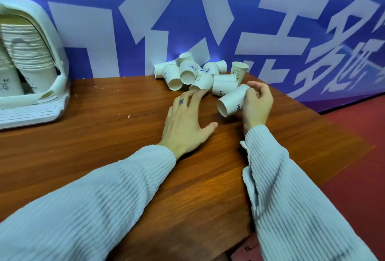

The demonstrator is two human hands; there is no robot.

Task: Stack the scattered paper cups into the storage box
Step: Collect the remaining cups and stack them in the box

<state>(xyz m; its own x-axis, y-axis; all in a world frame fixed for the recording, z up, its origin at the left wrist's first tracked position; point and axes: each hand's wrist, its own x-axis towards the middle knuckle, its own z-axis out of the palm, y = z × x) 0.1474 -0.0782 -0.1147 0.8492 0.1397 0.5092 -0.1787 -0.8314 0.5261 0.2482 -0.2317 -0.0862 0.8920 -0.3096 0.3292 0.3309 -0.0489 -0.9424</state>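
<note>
A: We start at the grip. Our right hand (pixel 257 102) holds one paper cup (pixel 232 101) by its base end, fingers curled around it, the open mouth tipped toward us and to the left, the cup lifted just off the surface (pixel 125 135).

B: And our left hand (pixel 186 122) holds nothing. It lies spread and flat, fingertips touching the near cup of the pile (pixel 195 73).

A: We judge that we are gathering cups to nest them before carrying. To do it well, we keep the held cup's mouth open and unsquashed, and we slide the next cup's base straight into it, not at an angle. Paper walls dent easily under a hard pinch.

B: The pile lies at the far side of the surface, against the blue banner (pixel 208 21). Most cups lie on their sides, some overlapping; one at the right looks nearly upright. We take the loose near ones first, so that the rest do not roll.

A: The right edge of the surface runs close beside our right hand, with red floor (pixel 354 156) beyond. A nudged cup could go over there.

B: The storage box (pixel 56 38) is well apart at the far left, already holding tall stacks of cups (pixel 29 52). Between it and the pile the wood is bare, so we have open room to travel left.
</note>
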